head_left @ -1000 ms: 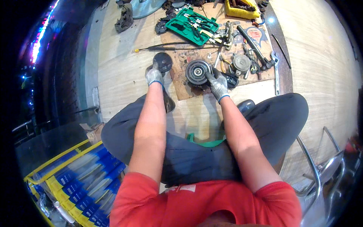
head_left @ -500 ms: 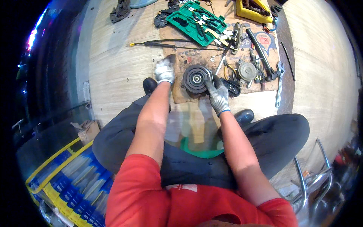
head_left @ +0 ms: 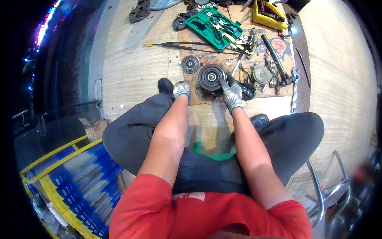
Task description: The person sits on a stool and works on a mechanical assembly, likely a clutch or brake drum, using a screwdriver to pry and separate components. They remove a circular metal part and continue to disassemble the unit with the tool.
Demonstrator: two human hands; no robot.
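A round dark part with a ringed, pulley-like face (head_left: 211, 77) stands on the cardboard in front of me, its face turned up toward me. My right hand (head_left: 232, 95), in a grey-white glove, grips its right side, thumb and fingers closed round the edge. My left hand (head_left: 182, 89), gloved the same way, is low beside my left shoe, to the left of the part and apart from it; its fingers point down and are hidden. Beyond my left hand a flat dark grooved disc (head_left: 190, 64) lies on the cardboard.
Past the cardboard's middle lie a green plier case (head_left: 215, 28), black cables (head_left: 191, 44) and a yellow tray (head_left: 272, 18). To the right are a round metal housing (head_left: 262, 75), a black bar tool (head_left: 274, 53) and an adjustable wrench (head_left: 295, 93). A yellow-edged rack of blue packets (head_left: 75, 195) is lower left.
The dark disc edge that was at my left hand now lies flat on the cardboard as a whole disc. My left hand has drawn back toward me; my right hand keeps its grip.
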